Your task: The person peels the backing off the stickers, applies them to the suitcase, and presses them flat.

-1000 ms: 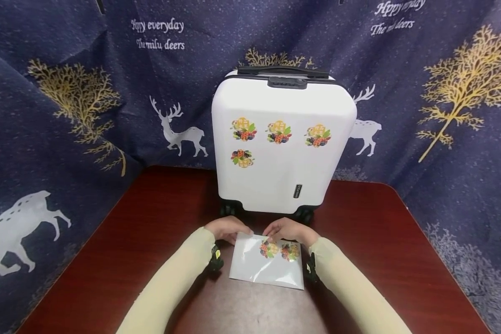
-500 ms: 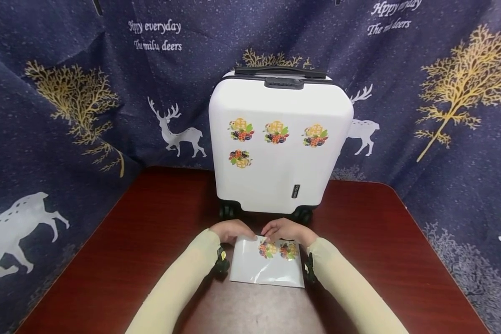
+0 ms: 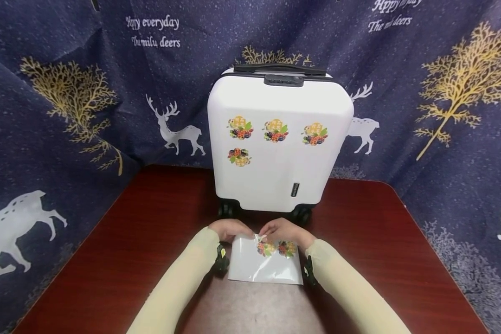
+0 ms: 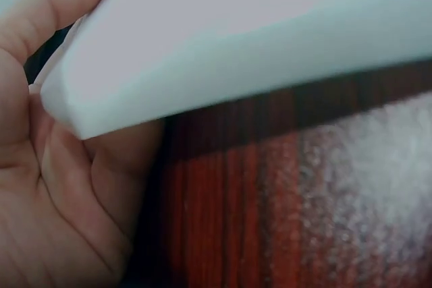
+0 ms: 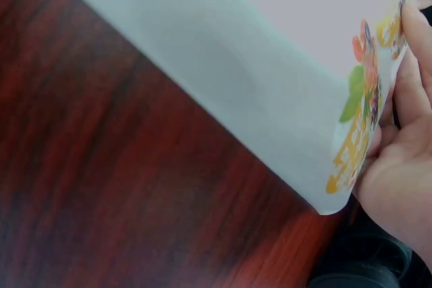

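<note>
Head view shows me the left hand (image 3: 231,228) and right hand (image 3: 288,232) pinching the sheet (image 3: 265,270) at its far edge, over the table (image 3: 171,199); a suitcase (image 3: 271,171) stands just beyond, before a curtain (image 3: 167,69).

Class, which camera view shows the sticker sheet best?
The head view: it frames nearly the whole sticker sheet, including two fruit stickers. The left wrist view shows only a plain white part; the right wrist view, a part with stickers seen aslant.

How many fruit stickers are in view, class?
6: the suitcase has the top left sticker, top middle sticker, top right sticker and lower left sticker; the sheet has the left sticker and right sticker. The right hand may hide more.
</note>
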### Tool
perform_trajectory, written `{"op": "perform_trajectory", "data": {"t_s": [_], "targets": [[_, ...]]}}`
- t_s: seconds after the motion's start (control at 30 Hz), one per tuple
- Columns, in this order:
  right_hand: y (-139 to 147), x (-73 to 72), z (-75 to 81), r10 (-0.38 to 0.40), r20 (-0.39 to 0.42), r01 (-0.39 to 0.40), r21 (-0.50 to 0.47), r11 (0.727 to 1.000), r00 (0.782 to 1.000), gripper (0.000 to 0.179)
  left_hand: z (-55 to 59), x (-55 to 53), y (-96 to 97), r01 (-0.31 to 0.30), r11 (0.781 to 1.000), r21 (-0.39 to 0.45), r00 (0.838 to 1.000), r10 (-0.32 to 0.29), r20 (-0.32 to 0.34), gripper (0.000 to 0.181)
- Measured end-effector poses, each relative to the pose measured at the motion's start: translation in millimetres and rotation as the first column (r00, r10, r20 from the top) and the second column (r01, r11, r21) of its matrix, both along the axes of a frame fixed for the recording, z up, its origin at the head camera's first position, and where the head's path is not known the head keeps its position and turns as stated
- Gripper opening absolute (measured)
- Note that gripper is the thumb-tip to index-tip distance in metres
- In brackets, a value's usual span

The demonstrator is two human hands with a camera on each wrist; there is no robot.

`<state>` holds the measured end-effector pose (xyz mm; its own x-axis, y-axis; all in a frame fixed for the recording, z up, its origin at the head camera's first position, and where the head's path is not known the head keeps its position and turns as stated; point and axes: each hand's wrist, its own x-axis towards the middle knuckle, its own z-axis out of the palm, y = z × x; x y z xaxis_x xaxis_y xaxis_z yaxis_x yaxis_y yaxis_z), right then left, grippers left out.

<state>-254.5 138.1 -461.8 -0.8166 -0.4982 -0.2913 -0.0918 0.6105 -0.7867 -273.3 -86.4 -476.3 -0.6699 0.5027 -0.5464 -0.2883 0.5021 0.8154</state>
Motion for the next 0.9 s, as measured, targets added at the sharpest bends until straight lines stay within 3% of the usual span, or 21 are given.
{"op": "perform_trajectory", "data": {"t_s": [0.13, 0.37, 0.67, 0.9], "targets": [[-1.6, 1.5, -1.0, -0.006, -0.018, 0.005, -0.035, 0.999, 1.000, 0.021, -1.3, -2.2, -0.6, -0.009, 1.000, 0.024, 0.999, 0.008, 0.038, 0.038], [-4.4, 3.8, -4.0, -0.035, -0.080, 0.032, -0.038, 0.999, 0.996, 0.015, -1.5, -3.8, -1.3, 0.046, 0.997, 0.069, 0.995, -0.052, 0.081, 0.042], [-5.1, 2.8, -0.6, -0.020, -0.146, 0.010, -0.068, 0.998, 0.989, 0.014, -1.3, -5.9, 1.0, -0.024, 0.999, 0.040, 0.995, 0.020, 0.101, 0.037], [-3.5, 4.7, -0.9, -0.039, -0.159, 0.032, -0.049, 0.998, 0.986, 0.014, -0.8, -5.8, 3.0, -0.044, 0.999, 0.007, 0.995, 0.043, 0.090, 0.035]]}}
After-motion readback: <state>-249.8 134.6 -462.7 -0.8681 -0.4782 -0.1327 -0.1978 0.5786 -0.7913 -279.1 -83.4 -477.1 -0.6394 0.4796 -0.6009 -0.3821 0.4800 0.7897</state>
